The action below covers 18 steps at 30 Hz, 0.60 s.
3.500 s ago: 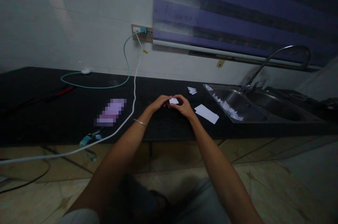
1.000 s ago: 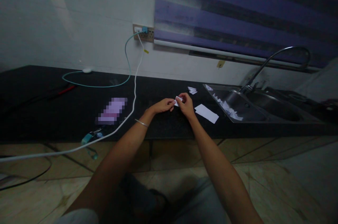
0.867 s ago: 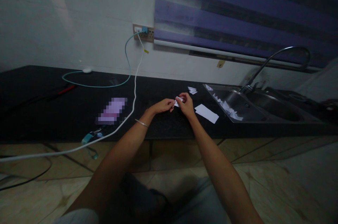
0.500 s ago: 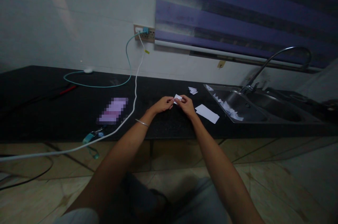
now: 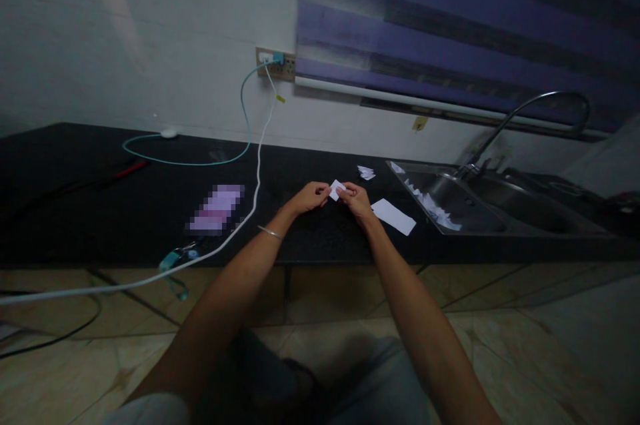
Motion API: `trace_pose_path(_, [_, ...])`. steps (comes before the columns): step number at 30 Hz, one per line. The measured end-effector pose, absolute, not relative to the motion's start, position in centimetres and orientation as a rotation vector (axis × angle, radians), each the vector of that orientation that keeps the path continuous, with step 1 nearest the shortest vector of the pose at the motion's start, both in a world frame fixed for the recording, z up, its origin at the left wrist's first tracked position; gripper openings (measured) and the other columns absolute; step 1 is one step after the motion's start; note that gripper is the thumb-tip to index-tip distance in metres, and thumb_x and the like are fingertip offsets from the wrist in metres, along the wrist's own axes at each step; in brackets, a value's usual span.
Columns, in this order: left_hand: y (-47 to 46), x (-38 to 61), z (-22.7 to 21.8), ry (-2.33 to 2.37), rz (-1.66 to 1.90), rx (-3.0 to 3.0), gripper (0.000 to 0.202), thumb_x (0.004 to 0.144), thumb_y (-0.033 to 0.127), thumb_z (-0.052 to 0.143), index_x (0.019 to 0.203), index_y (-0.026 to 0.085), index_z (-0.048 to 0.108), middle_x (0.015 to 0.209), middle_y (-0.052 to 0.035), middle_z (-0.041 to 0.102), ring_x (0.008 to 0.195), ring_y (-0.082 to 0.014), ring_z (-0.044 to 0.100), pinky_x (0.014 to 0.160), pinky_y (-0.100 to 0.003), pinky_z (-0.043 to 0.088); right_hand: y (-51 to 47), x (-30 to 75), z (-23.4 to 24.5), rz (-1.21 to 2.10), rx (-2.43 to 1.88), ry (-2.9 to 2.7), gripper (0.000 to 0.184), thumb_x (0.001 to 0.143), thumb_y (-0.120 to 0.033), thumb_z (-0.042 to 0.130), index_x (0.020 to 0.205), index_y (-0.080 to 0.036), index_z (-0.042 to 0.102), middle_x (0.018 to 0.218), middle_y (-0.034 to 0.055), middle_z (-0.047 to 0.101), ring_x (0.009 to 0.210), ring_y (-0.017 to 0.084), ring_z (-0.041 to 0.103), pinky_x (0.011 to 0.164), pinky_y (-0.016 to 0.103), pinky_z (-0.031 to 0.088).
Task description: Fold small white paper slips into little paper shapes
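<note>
A small white piece of paper (image 5: 336, 190) is held over the black countertop (image 5: 320, 241), between my two hands. My left hand (image 5: 313, 196) pinches its left edge with closed fingers. On the other side my right hand (image 5: 356, 199) grips it, thumb lying on top. Whether the piece is folded I cannot tell. Just right of my right hand lie flat white paper strips (image 5: 395, 216). Behind them sits a little pile of folded white paper pieces (image 5: 366, 173).
More folded papers (image 5: 434, 208) line the left rim of the metal sink (image 5: 480, 208), under a curved faucet (image 5: 520, 108). A white cable (image 5: 259, 178) crosses the counter on the left, beside a blurred-out flat object (image 5: 216, 210) and a teal strap (image 5: 173, 265).
My right thumb has shifted right along the paper, so more of the piece shows between my hands. The view has moved very slightly.
</note>
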State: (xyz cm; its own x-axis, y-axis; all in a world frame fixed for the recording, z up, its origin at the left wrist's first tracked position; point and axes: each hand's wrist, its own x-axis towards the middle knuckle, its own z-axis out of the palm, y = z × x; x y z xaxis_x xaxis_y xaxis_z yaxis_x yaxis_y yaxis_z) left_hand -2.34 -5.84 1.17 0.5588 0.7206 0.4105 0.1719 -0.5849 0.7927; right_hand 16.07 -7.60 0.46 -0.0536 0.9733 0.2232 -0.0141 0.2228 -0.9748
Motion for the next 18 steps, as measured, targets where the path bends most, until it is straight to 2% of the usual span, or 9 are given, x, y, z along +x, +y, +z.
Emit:
trace_pose_path(8, [-6.02, -2.43, 1.47, 0.644, 0.88, 1.984, 0.047, 0.091, 0.056, 0.047, 0.071, 0.014, 0.055, 0.058, 0.0017, 0.051, 0.053, -0.009, 0.043, 0.054, -0.022, 0.031, -7.91, 16.15, 0.49, 0.97, -1.032, -1.392, 0.039, 0.064, -0.053, 0.078, 0.075, -0.018, 0.063, 0.057, -0.0027, 0.061, 0.051, 0.01, 0.047, 0.052, 0.024, 0.034])
trace_pose_path(13, [-5.67, -2.58, 1.26, 0.594, 0.892, 1.976, 0.05, 0.09, 0.06, 0.048, 0.076, 0.013, 0.057, 0.06, 0.0021, 0.049, 0.054, -0.0091, 0.042, 0.053, -0.022, 0.03, -7.97, 16.08, 0.65, 0.968, -1.059, -1.363, 0.039, 0.064, -0.053, 0.078, 0.07, -0.017, 0.063, 0.058, -0.0018, 0.061, 0.051, 0.01, 0.048, 0.052, 0.024, 0.035])
trace_pose_path(18, [-5.58, -2.38, 1.11, 0.64, 0.965, 1.906, 0.05, 0.086, 0.061, 0.053, 0.069, 0.014, 0.054, 0.058, 0.0031, 0.047, 0.052, -0.0086, 0.043, 0.052, -0.021, 0.032, -8.22, 15.97, 0.98, 0.918, -1.067, -1.351, 0.043, 0.066, -0.057, 0.075, 0.081, -0.017, 0.072, 0.068, 0.0009, 0.066, 0.055, 0.013, 0.053, 0.052, 0.025, 0.04])
